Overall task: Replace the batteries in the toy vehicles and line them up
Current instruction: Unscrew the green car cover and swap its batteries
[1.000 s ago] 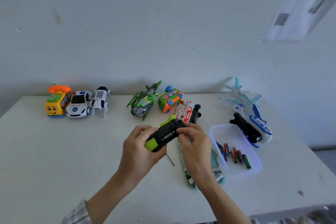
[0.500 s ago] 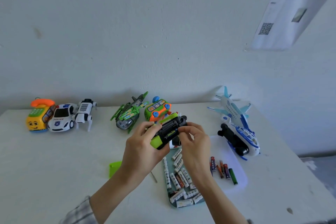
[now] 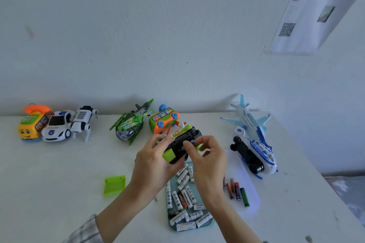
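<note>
**A:** Green-and-black toy vehicle (image 3: 180, 145) is up off the white table (image 3: 49, 173), turned belly-up between both hands. Left hand (image 3: 156, 161) grips it from the near side, fingers curled round the body. Right hand (image 3: 207, 161) has its thumb and fingertips pinched at the open battery bay; whether a cell sits between them, I cannot tell.

**B:** Cover off?

**A:** Yes. Green battery cover (image 3: 114, 185) lies flat on the table, left of the left forearm, well apart from the toy. So this one reads as mid-swap: bay open, cover not yet refitted.

**B:** Supplies?

**A:** Teal tray (image 3: 209, 223) under the wrists holds many white batteries (image 3: 184, 195). Just right of it, a clear tray (image 3: 254, 191) holds a few coloured batteries (image 3: 236, 190), possibly the spent ones; that is a guess.

**B:** Row status?

**A:** Three toys stand touching at the back left: yellow phone car (image 3: 29, 126), police car (image 3: 56, 126), white robot dog (image 3: 82, 121). That looks like the finished line. Green helicopter (image 3: 131, 122) and orange-green bus (image 3: 164, 120) sit mid-table, near each other but apart from that row. Upright blue-white airplane (image 3: 247, 118) stands at the right; a second airplane (image 3: 256, 154) lies on its side just in front, black underside showing.

**B:** Estimate?

**A:** Roughly a third lined up, judging by placement alone. Left: close this toy, then handle the helicopter, bus and both planes, and extend the row.
</note>
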`<state>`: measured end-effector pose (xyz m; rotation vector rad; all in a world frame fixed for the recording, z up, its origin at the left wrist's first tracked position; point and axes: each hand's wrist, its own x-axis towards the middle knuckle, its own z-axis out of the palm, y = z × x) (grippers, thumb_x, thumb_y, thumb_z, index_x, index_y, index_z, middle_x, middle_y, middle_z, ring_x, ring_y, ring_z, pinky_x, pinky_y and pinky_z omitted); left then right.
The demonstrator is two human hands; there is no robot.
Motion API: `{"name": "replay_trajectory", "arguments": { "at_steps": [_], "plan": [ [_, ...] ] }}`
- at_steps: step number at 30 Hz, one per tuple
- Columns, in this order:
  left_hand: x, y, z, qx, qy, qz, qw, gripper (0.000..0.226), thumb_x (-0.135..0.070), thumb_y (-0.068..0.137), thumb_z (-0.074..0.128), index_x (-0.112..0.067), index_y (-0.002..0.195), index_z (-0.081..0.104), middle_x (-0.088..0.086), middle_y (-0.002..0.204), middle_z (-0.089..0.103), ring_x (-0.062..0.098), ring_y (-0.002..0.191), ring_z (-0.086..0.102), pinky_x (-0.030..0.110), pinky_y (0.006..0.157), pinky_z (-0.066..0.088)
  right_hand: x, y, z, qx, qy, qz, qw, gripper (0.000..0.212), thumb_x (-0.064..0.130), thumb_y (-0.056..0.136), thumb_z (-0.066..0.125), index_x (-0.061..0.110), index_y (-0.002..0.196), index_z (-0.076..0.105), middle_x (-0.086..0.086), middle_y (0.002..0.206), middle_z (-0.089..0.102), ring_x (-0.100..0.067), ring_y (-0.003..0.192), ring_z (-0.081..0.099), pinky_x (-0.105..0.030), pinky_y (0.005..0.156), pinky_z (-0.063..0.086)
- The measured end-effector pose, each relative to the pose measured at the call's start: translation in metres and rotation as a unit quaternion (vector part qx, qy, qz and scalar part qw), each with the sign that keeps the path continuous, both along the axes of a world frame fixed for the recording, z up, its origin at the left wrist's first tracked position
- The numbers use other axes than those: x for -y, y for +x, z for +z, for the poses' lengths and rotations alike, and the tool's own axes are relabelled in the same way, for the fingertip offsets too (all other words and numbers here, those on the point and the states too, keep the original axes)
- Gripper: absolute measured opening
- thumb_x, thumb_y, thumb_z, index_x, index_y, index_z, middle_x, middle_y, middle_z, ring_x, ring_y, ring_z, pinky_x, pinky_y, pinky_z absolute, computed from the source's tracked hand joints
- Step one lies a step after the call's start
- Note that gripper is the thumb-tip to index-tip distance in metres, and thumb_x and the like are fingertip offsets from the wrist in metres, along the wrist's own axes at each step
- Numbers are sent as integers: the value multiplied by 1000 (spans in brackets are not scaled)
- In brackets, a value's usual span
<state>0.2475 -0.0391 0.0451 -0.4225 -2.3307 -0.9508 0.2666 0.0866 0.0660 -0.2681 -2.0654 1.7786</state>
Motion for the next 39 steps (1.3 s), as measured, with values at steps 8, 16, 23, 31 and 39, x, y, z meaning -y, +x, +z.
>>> {"name": "replay_trajectory", "arguments": {
  "at_steps": [8, 16, 23, 31, 39],
  "plan": [
    [14, 4, -14, 61, 52, 0, 997, 44, -23, 55, 86, -10, 95, 72, -1, 91, 65, 6, 76, 60, 19, 69, 51, -62, -10, 0, -7, -23, 10, 1000, 13, 4, 80, 72, 11, 77, 61, 5, 63, 64, -7, 57, 55, -18, 57, 47],
    [59, 33, -41, 131, 63, 14, 989, 42, -28, 51, 80, -14, 90, 74, -8, 90, 65, 4, 83, 61, 8, 72, 46, -116, -12, -85, 275, 323, 79, 902, 24, 2, 80, 66, 18, 66, 55, 0, 61, 60, -11, 48, 52, -19, 43, 41],
    [78, 45, -47, 158, 79, 9, 984, 40, -27, 51, 80, -18, 88, 73, -13, 91, 66, 1, 85, 62, 8, 72, 46, -84, 4, -76, 111, 373, 76, 918, 12, 15, 87, 64, 24, 79, 61, 11, 87, 54, 1, 67, 49, -10, 58, 38],
    [80, 45, -45, 164, 90, 8, 982, 47, -45, 52, 71, -17, 90, 72, -13, 92, 66, 2, 86, 62, 8, 72, 46, -40, 4, -88, 76, 627, 362, 686, 36, 24, 92, 55, 24, 128, 56, 1, 127, 47, -19, 116, 39, -35, 103, 31],
    [81, 44, -45, 163, 93, 11, 982, 49, -47, 52, 72, -17, 92, 72, -15, 94, 67, 1, 88, 62, 5, 75, 45, -33, -8, -86, 56, 677, 399, 616, 46, 23, 87, 55, 18, 132, 45, -8, 125, 44, -25, 113, 38, -38, 95, 34]
  ]
}}
